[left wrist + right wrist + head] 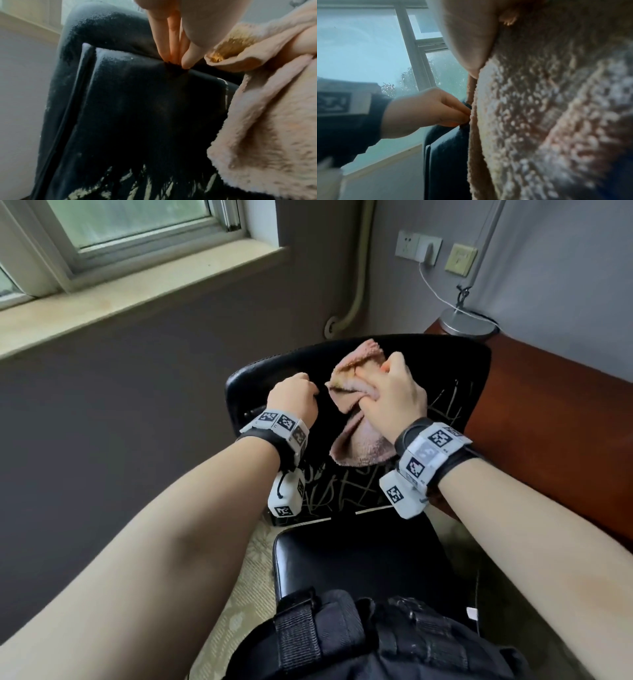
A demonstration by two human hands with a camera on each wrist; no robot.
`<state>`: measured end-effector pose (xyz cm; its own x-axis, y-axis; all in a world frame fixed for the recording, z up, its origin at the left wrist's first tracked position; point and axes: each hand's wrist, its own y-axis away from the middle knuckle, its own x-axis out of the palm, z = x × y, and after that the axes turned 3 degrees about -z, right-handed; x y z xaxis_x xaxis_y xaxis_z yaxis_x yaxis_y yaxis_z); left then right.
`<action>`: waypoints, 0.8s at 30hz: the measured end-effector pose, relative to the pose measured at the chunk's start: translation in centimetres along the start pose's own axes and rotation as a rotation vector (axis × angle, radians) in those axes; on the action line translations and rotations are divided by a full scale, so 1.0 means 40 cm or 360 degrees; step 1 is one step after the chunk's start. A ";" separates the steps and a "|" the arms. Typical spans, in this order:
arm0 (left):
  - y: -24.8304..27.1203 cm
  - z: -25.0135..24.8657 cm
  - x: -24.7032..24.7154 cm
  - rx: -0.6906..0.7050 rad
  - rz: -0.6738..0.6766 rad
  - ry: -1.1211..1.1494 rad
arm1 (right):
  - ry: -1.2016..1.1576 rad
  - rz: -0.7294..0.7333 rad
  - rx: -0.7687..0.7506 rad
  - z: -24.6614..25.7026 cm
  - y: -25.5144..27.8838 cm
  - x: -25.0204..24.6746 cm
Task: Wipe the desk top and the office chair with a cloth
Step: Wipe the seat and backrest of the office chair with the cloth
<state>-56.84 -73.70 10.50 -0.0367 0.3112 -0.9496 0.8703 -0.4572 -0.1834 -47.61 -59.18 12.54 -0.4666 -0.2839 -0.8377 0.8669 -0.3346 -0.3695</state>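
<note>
The black office chair's backrest (445,364) stands in front of me, its seat (359,559) below. My right hand (373,385) grips a bunched pink cloth (356,446) and holds it against the front of the backrest; the cloth (265,135) hangs down beside my left hand. My left hand (311,393) is at the upper left of the backrest. Its fingertips (187,62) pinch a dark frayed bit of the chair's cover at the panel's top seam. The cloth (556,121) fills most of the right wrist view. The reddish-brown desk top (548,412) lies to the right.
A lamp base (467,325) with a white cable stands on the desk's far corner. Wall sockets (418,248) are above it. A stone window sill (137,292) and window run along the left wall. My dark-trousered legs (342,638) touch the seat's front edge.
</note>
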 end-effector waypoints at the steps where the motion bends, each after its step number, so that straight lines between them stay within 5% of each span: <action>1: -0.004 0.004 -0.002 -0.0044 -0.0003 0.0049 | 0.0052 0.0046 0.0007 0.003 -0.015 0.007; 5: -0.009 -0.008 -0.013 -0.0109 -0.0025 0.0092 | 0.0300 0.0273 -0.0073 0.010 -0.021 0.051; 16: 0.010 -0.006 0.019 -0.0127 -0.0187 0.0127 | 0.0533 0.0343 -0.0188 -0.039 0.026 0.113; 24: 0.039 -0.015 0.027 -0.0005 -0.0126 -0.0088 | 0.0706 0.0856 0.0027 -0.149 0.163 0.170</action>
<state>-55.24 -73.58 9.36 -0.1323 0.2997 -0.9448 0.8650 -0.4305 -0.2577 -44.09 -57.93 2.04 0.1459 -0.0213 -0.9891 0.9530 -0.2654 0.1463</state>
